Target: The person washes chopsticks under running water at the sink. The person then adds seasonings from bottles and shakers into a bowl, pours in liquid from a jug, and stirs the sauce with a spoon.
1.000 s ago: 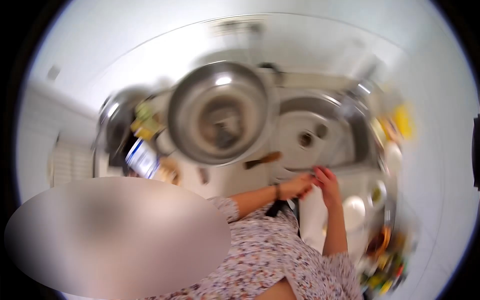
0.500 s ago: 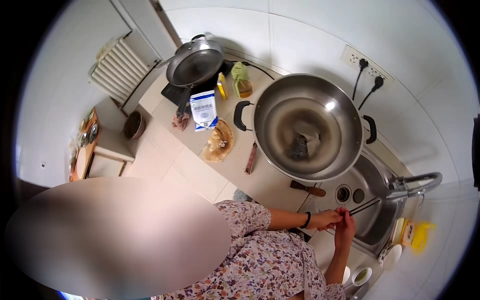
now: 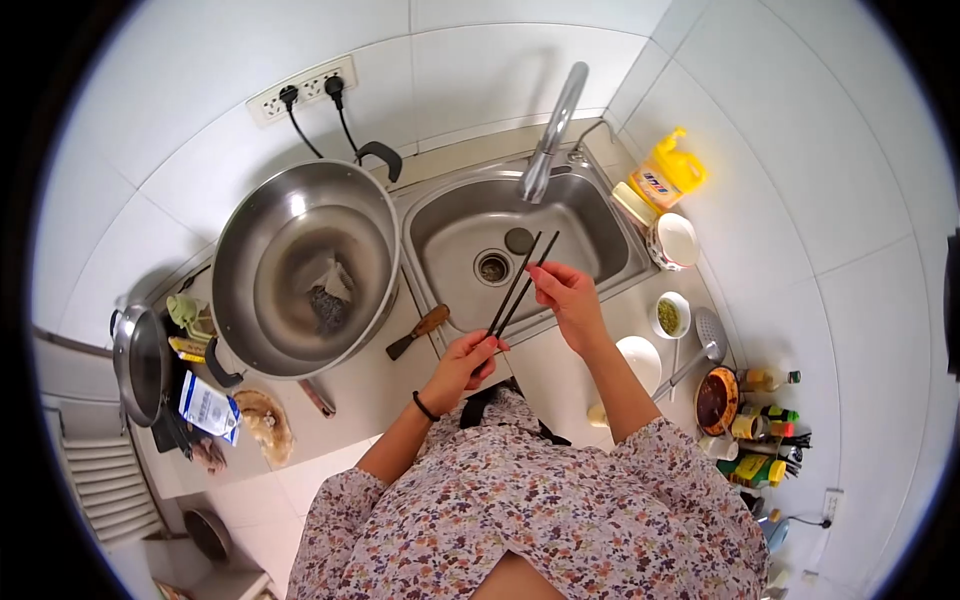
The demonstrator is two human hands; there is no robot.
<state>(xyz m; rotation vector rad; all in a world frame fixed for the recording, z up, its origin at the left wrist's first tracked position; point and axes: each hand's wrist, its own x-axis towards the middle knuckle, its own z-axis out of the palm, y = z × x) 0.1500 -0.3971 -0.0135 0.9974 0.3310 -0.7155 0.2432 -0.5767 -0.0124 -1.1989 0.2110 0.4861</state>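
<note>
A pair of dark chopsticks (image 3: 517, 281) slants over the front of the steel sink (image 3: 440, 322). My left hand (image 3: 467, 364), with a black band at its wrist, is closed around their near ends. Higher up, my right hand (image 3: 566, 298) has its thumb and fingertips pinched at the chopsticks, near their middle. To the left stands a large steel wok (image 3: 255, 290) with cloudy liquid inside. A dark lump with a pale piece (image 3: 330, 298) lies at its bottom. Between wok and sink is a wooden-handled scraper (image 3: 420, 332).
A faucet (image 3: 553, 135) arches over the sink. On the right are a yellow bottle (image 3: 671, 170), bowls, a skimmer (image 3: 711, 336) and several seasoning bottles. At left are a frying pan (image 3: 142, 365), a blue-white packet (image 3: 208, 408) and a clear plastic bag (image 3: 264, 425).
My view has swung right, bringing the sink to the middle and the right-hand counter into sight. Both hands stay at the chopsticks, with more space between them than before.
</note>
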